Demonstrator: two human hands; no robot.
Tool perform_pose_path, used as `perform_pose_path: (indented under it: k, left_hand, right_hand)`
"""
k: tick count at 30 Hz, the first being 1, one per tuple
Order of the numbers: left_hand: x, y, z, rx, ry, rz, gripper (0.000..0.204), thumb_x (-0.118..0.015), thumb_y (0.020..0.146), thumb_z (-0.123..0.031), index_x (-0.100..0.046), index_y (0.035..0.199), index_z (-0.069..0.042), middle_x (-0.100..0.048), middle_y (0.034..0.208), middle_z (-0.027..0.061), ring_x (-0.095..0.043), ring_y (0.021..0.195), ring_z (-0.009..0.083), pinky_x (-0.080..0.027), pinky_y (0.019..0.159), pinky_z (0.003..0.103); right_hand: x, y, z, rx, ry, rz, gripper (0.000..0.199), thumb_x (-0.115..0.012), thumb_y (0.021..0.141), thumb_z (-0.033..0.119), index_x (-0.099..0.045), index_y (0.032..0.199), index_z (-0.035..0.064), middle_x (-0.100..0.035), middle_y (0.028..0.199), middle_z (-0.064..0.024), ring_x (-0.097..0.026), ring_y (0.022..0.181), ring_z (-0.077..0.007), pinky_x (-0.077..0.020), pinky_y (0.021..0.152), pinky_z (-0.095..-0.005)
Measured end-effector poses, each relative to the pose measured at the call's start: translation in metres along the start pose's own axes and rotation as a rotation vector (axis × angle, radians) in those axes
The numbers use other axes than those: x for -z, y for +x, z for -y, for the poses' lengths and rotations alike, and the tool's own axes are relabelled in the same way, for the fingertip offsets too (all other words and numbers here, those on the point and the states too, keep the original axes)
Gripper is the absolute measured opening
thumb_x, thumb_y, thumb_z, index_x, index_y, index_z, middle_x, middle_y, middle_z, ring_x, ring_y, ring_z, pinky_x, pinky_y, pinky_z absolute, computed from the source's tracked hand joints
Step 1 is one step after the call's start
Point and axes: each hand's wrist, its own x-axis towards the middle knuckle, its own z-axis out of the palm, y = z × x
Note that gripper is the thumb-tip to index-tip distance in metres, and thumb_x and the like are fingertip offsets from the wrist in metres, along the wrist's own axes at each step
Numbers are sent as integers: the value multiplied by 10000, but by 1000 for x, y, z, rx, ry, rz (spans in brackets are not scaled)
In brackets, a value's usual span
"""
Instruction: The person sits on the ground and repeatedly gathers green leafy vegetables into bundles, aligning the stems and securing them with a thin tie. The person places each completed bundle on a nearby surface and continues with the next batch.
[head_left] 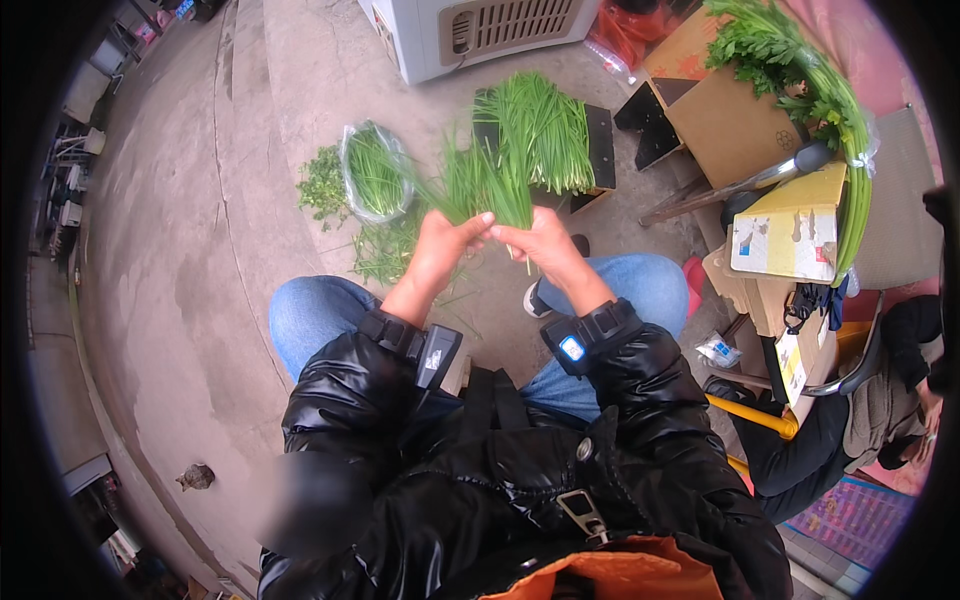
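My left hand [445, 245] is closed around a bunch of garlic chives [462, 180], the leaves pointing up and away from me. Another small bunch of chives [512, 200] is gripped in my right hand [548, 245], its pale stem ends poking out below the fingers. Both thumbs nearly meet between the two bunches. Just beyond, a thick pile of chives [545, 130] lies on a low black stand [601, 145]. To the left, a clear plastic bag [350, 165] holds more chives, and loose trimmings [385, 250] are scattered on the concrete below it.
Leafy herbs [320, 185] lie left of the bag. A white appliance [420, 50] stands at the far side. On the right, celery [850, 190] rests over cardboard boxes [735, 125] beside a chair. A person [850, 430] sits at the lower right. My knees flank the work.
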Motion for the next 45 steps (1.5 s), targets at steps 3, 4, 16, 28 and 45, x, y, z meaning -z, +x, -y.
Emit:
perform_pose_path:
  k: [3,4,16,28,45]
  left_hand:
    - [-1,0,0,-19,1,16,117,-646,828,-109,-621,920,-42,-634,797,4,-575,678,83,-438,570,208]
    - [0,0,-1,-10,-10,19,131,-644,828,-104,-619,938,-38,-636,804,6,-576,681,84,-440,572,209]
    - [-1,0,-4,-30,-46,10,245,-633,827,-90,-586,1049,0,-637,842,34,-586,704,95,-449,585,221]
    - [-3,-1,-4,-22,-135,-56,356,-636,823,-65,-529,1147,36,-619,878,59,-595,719,114,-468,596,226]
    - [2,2,0,-44,94,-12,123,-653,821,-112,-621,907,-31,-628,782,16,-569,685,85,-445,584,214]
  right_hand:
    - [-2,-1,2,-1,-5,-13,139,-651,803,121,-619,907,34,-630,803,-18,-460,519,-40,-384,460,-188]
    - [-3,-1,2,-4,-7,-26,137,-649,802,117,-620,907,34,-637,815,-23,-461,520,-40,-384,461,-188]
    - [-1,-1,2,28,54,-35,185,-644,808,119,-614,967,29,-603,778,3,-455,537,-36,-380,473,-185]
    - [-2,-2,2,56,70,-53,101,-626,800,98,-592,877,42,-554,707,9,-468,530,-50,-385,473,-192]
    - [-2,-2,2,36,14,-75,121,-656,810,107,-604,892,34,-556,705,14,-465,515,-45,-383,457,-190]
